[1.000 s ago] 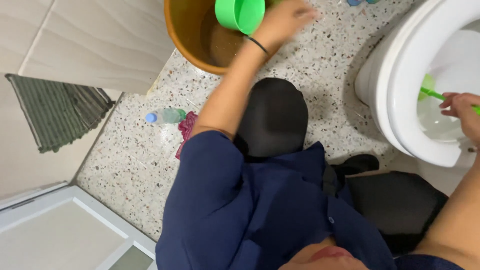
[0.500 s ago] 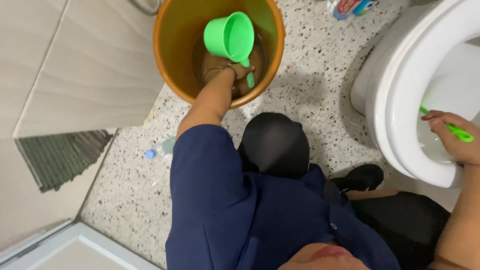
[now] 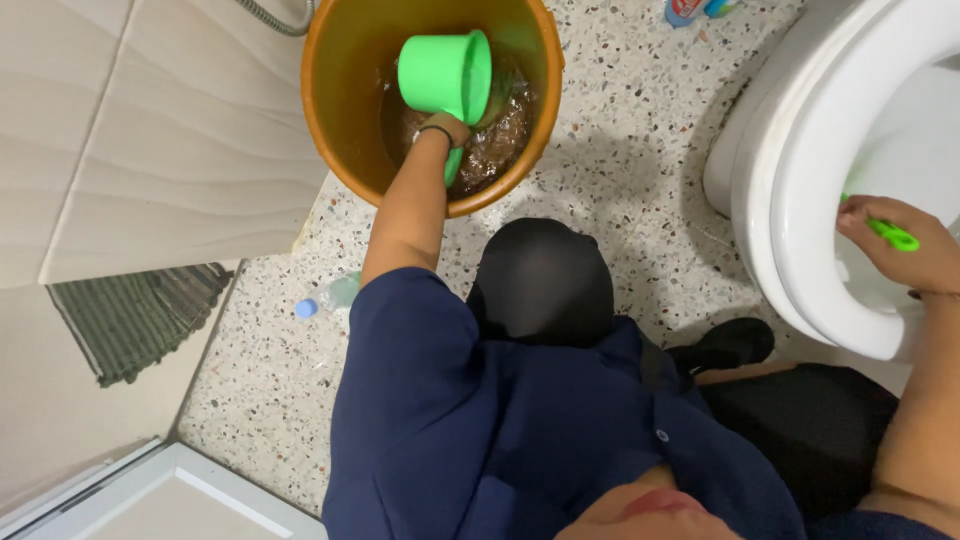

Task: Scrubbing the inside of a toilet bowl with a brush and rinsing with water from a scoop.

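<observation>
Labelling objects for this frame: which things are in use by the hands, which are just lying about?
In use:
left hand on green scoop
orange bucket of water
right hand on green brush handle
toilet

Lying about:
plastic bottle on the floor
dark mat
bottles at top

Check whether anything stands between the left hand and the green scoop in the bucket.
Nothing visible does. The left hand already grips the handle of the green scoop, held inside the orange bucket over the water. The right hand holds a green brush handle at the toilet.
</observation>
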